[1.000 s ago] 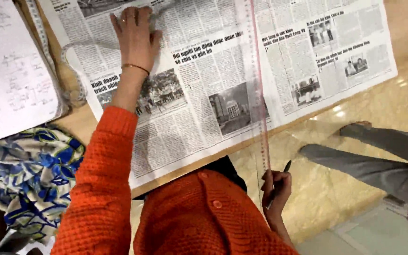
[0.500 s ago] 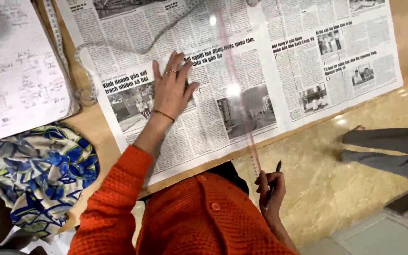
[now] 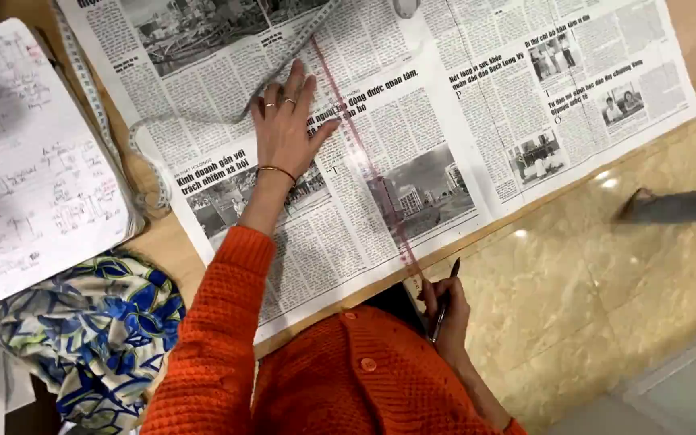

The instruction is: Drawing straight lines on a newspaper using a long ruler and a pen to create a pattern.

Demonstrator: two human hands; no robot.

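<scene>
My left hand (image 3: 283, 133) lies flat on an open newspaper (image 3: 485, 121) spread over the table, fingers apart, with rings and a bangle at the wrist. Its thumb touches a long clear ruler (image 3: 372, 173) that runs slantwise from the hand down to the table's near edge. My right hand (image 3: 447, 314) is at that edge, just off the table, shut on a dark pen (image 3: 445, 296) and close to the ruler's near end. A measuring tape (image 3: 287, 50) curls over the paper beyond my left fingers.
An open notebook (image 3: 34, 177) with handwritten sketches lies at the left. Below it sits a crumpled blue, white and yellow patterned cloth (image 3: 94, 338). Another person's foot (image 3: 670, 205) stands on the beige marbled floor (image 3: 606, 306) at the right.
My left hand has come nearer along the newspaper, and the ruler has swung from nearly straight to slantwise beside it. The other person's legs have shifted right. My right hand has stayed put.
</scene>
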